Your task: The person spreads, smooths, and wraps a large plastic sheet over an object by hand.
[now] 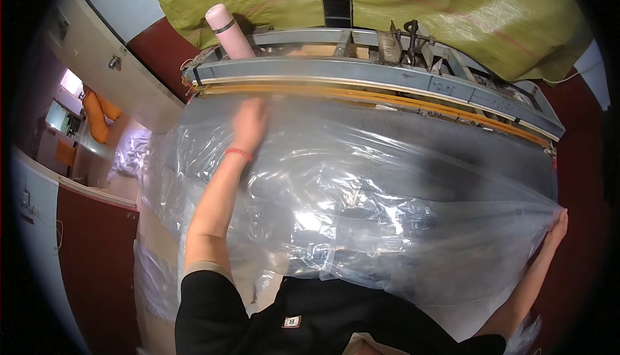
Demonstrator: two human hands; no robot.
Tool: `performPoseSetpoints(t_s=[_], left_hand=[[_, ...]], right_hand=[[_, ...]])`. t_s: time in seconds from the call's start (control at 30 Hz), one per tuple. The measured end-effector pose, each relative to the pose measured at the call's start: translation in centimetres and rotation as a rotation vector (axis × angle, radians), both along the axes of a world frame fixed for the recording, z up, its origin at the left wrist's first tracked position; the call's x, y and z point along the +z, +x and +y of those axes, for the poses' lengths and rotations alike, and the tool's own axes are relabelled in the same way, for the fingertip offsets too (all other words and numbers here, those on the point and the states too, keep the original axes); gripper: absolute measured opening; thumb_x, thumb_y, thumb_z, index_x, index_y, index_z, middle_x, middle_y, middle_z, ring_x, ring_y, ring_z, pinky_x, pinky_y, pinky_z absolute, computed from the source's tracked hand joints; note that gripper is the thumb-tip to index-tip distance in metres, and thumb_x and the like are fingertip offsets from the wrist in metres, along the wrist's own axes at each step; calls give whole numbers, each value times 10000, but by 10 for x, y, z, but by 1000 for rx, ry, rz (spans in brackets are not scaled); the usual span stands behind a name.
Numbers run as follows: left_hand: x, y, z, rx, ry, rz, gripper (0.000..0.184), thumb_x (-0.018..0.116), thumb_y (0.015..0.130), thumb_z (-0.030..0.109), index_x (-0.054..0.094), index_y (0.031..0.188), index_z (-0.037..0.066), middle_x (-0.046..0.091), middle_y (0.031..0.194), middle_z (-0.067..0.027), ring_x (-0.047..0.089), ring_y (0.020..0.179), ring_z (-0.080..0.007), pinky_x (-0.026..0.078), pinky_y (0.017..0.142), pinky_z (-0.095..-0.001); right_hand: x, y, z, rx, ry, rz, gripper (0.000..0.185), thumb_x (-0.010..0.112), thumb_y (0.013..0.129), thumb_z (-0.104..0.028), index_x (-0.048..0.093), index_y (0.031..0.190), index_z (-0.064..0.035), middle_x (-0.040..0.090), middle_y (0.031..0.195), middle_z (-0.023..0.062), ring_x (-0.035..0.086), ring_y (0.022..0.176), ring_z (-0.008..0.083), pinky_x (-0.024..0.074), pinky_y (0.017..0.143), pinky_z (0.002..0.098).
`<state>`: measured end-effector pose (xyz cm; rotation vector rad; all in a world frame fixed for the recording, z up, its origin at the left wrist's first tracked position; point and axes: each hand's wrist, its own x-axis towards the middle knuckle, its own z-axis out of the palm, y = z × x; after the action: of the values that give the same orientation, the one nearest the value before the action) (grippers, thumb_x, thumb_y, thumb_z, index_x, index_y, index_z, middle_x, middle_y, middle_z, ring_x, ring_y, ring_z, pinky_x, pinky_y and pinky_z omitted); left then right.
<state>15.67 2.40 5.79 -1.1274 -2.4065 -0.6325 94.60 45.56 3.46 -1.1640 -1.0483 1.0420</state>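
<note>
A wide sheet of clear plastic film (323, 219) lies wrinkled and shiny over a dark work surface (491, 168) in front of me. My left hand (250, 122), with a red band at the wrist, is over the film's far left part, close to the orange strip; its fingers are smeared by motion. At the far right, my right hand (559, 224) is closed on the film's edge, and the film is drawn into taut folds towards it.
Behind the film runs a grey metal frame (387, 77) with an orange strip (361, 97) along its front. A pink thermos (230, 32), a phone (337, 8) and a metal clamp (411, 42) are at the back. More plastic film (132, 152) lies left near a door (116, 51).
</note>
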Motion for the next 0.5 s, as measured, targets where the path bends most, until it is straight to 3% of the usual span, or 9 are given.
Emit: performPoseSetpoints(t_s=[0.33,0.47,0.5], left_hand=[[-10,-10,-5,-95,31,27,80,575,749,97,554,800,38,565,786,-109,525,798,-285,430,674,-361],[-7,-15,-7,-156,45,97,67,532,772,77,529,791,13,529,800,-136,511,813,-303,422,697,-357],[-11,-23,-8,-177,136,14,79,497,800,76,521,802,1,522,809,-143,503,814,-295,410,722,-352]], right_hand=[[-11,21,-6,33,9,6,323,548,843,-348,567,955,-45,566,905,24,512,862,125,403,789,263],[-9,9,10,-43,-87,62,318,535,851,-277,569,1014,-5,574,936,48,527,864,146,408,793,271],[-14,11,27,-124,-70,-49,328,532,843,-240,560,1054,9,582,937,61,537,849,153,419,776,273]])
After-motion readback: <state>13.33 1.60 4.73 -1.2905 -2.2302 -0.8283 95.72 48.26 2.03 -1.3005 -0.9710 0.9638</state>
